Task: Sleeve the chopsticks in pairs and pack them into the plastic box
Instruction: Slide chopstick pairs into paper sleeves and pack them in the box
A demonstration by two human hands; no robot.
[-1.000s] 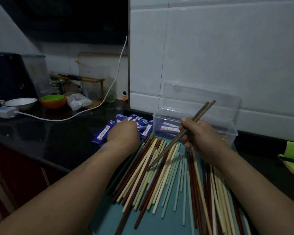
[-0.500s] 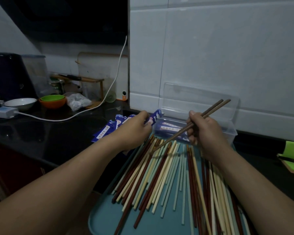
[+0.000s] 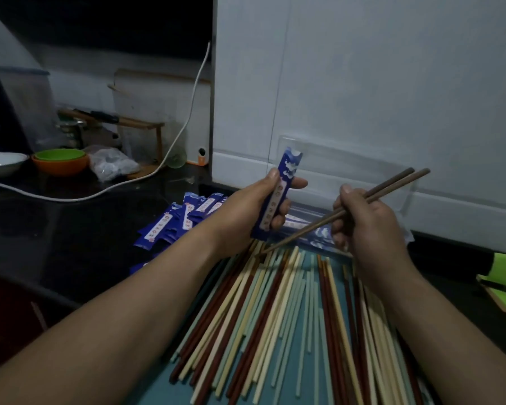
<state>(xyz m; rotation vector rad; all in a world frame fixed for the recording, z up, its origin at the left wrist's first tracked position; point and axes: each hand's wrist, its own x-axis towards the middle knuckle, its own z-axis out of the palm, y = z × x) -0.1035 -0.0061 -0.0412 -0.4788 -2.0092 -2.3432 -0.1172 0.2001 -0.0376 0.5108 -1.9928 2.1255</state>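
Blue paper sleeve (image 3: pixel 278 197) sits gripped upright in the left hand (image 3: pixel 246 211), before the plastic box (image 3: pixel 311 208); the right hand (image 3: pixel 365 226) pinches a brown chopstick pair (image 3: pixel 398 182) beside it. Should the tips splay or miss the mouth, the paper could crumple.

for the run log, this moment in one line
left hand: holds blue sleeve | right hand: holds brown chopstick pair | pair not yet sleeved

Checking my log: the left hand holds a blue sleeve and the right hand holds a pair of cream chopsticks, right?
No. The head view shows the pair of chopsticks in the right hand is dark brown, not cream. The left hand does hold a blue sleeve.
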